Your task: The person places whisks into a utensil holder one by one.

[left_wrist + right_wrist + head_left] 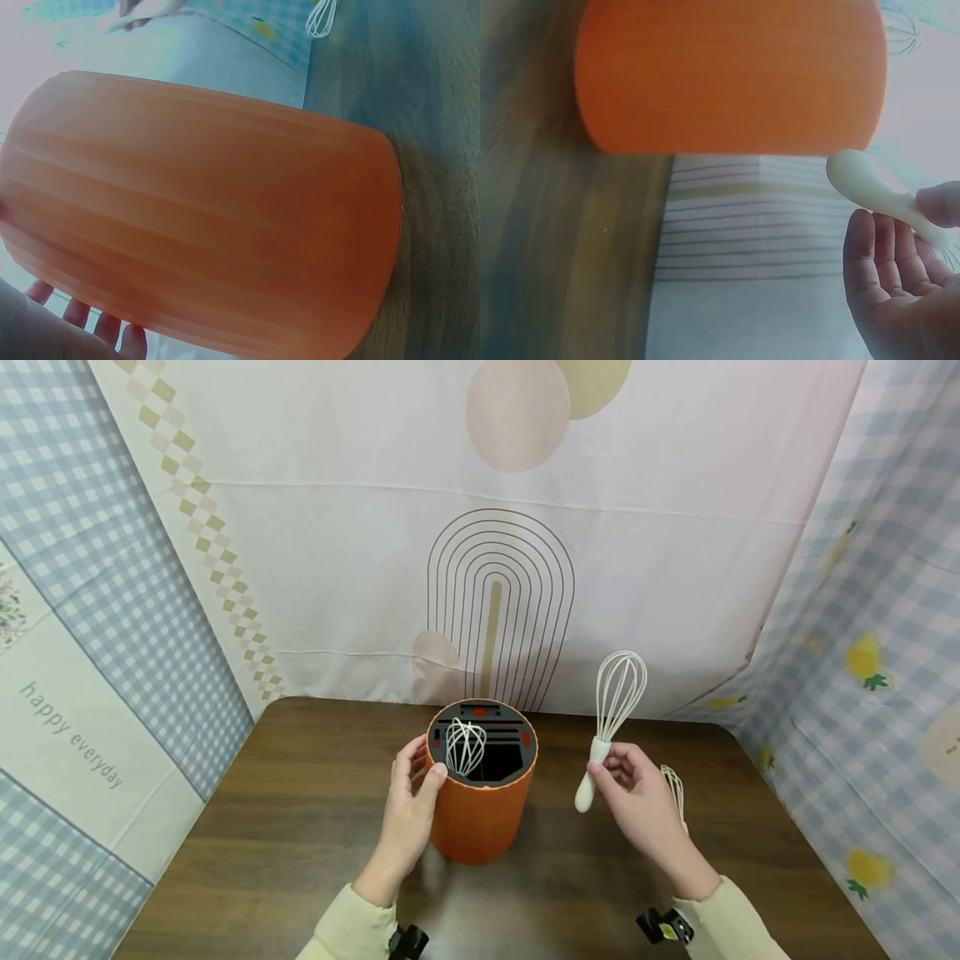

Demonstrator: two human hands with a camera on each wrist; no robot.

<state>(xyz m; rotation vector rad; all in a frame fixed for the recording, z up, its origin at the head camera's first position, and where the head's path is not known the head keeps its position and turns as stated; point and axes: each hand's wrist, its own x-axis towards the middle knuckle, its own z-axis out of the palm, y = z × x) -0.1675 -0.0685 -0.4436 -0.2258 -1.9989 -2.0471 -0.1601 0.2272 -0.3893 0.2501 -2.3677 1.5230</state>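
Observation:
In the head view an orange utensil holder point(480, 822) with a dark slotted top stands upright on the table. My left hand point(408, 806) holds its left side near the rim, thumb at the front and fingers round the far side. A whisk point(467, 747) stands in the holder with its wire head above the top. To the right, my right hand point(641, 793) pinches a second white whisk point(600, 752) by its handle, wires upward, above the table. In the right wrist view the handle point(870, 184) lies between thumb and fingers.
A third whisk point(675, 789) is on the table, partly hidden behind my right hand. The brown wooden table point(247, 860) meets a white patterned cloth point(337, 568) at the back. Blue checked cloths hang at both sides.

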